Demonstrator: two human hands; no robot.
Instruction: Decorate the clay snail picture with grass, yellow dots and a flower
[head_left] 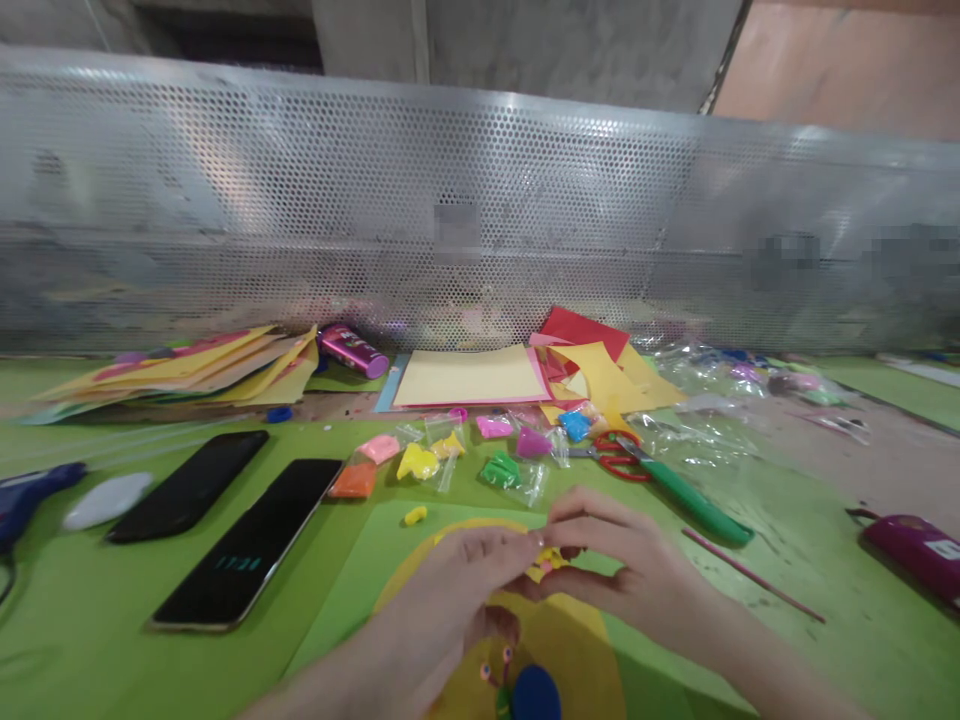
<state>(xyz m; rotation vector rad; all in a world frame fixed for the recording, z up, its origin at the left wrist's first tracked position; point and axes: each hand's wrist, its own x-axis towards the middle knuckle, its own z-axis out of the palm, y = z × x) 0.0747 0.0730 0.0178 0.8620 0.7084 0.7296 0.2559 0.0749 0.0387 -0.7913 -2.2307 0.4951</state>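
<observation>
My left hand (457, 580) and my right hand (634, 560) meet over a round yellow paper piece (581, 660) on a light green sheet (356, 545). Their fingertips pinch a small yellow clay piece (551, 560) with a touch of pink, partly hidden by the fingers. Below the hands, a clay snail (536, 692) with a blue shell, green body and stalked eyes lies on the yellow paper. A loose yellow clay bit (415, 515) sits to the left of the fingers, near the top of the green sheet.
Small bags of coloured clay (418, 461) lie beyond the hands. Red-handled scissors (619, 455), a green cutter (697, 505) and a thin pink stick (754, 575) are at right. Two phones (251, 545) (191, 485) lie left. Paper stacks (472, 375) rest before a perforated metal panel (480, 200).
</observation>
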